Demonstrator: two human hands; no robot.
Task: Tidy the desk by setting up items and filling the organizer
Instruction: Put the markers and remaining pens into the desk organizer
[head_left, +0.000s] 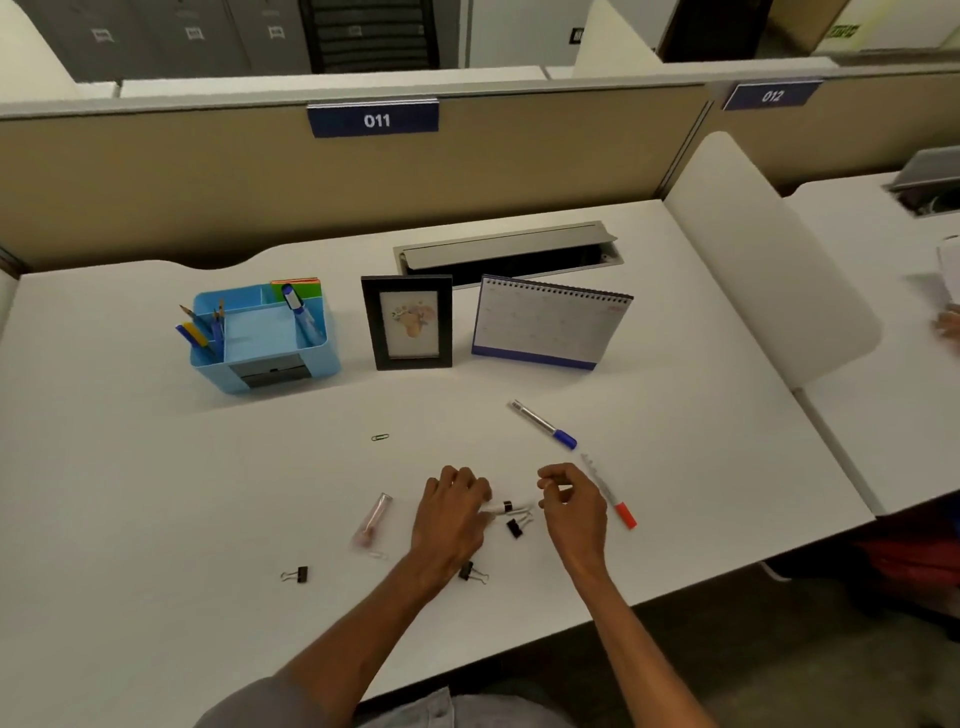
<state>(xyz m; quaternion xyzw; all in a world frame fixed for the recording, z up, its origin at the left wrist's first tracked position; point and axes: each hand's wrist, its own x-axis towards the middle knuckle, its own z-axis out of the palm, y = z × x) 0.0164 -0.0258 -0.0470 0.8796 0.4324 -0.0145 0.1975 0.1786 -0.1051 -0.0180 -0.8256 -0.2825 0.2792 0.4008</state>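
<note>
My left hand lies low on the desk, its fingertips pinching one end of a black binder clip. My right hand hovers just right of that clip with its fingers curled in and nothing visible in them. A second binder clip lies between the hands, a third sits under my left wrist, and another lies further left. The blue organizer stands at the back left with pencils and a marker in it.
A black photo frame and a desk calendar stand behind the hands. A blue-capped pen, a red-capped pen, a paper clip and a pink tube lie loose. An open cable tray is at the back.
</note>
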